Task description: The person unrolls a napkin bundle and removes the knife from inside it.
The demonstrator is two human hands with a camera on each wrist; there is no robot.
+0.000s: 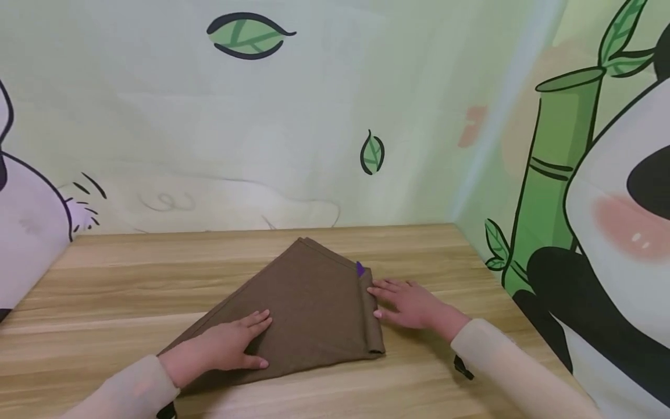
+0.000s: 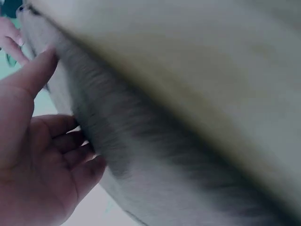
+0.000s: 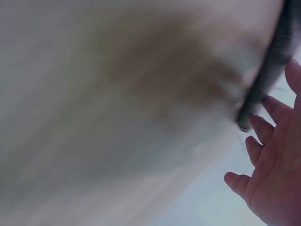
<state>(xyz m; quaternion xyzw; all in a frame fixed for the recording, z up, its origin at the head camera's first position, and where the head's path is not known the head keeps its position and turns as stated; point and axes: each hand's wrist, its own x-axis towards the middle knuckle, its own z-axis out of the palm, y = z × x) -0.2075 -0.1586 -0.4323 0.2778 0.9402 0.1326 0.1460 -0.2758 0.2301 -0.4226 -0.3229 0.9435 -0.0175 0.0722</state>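
A brown cloth (image 1: pixel 309 308) lies folded on the wooden table (image 1: pixel 104 291), roughly in the middle of it and turned at an angle, so one corner points toward the painted wall (image 1: pixel 314 116). The person's left hand (image 1: pixel 230 346) rests flat on the cloth's near left part, fingers straight and pressing the layers down. The right hand (image 1: pixel 413 302) lies flat on the table just beside the cloth's right edge, its fingertips touching the thick folded hem there; neither hand grips anything. The hands are apart, with the width of the cloth between them. A small purple tag (image 1: pixel 360 268) peeks out at the upper right edge.

As a judgement, the folding looks well along: the cloth is already doubled into a compact, layered shape with a rolled edge on the right. What seems left is smoothing and perhaps one more fold to square it off, since the outline is still uneven. The wrist views are blurred and close, so they probably show only cloth and fingers, adding nothing certain about the grip
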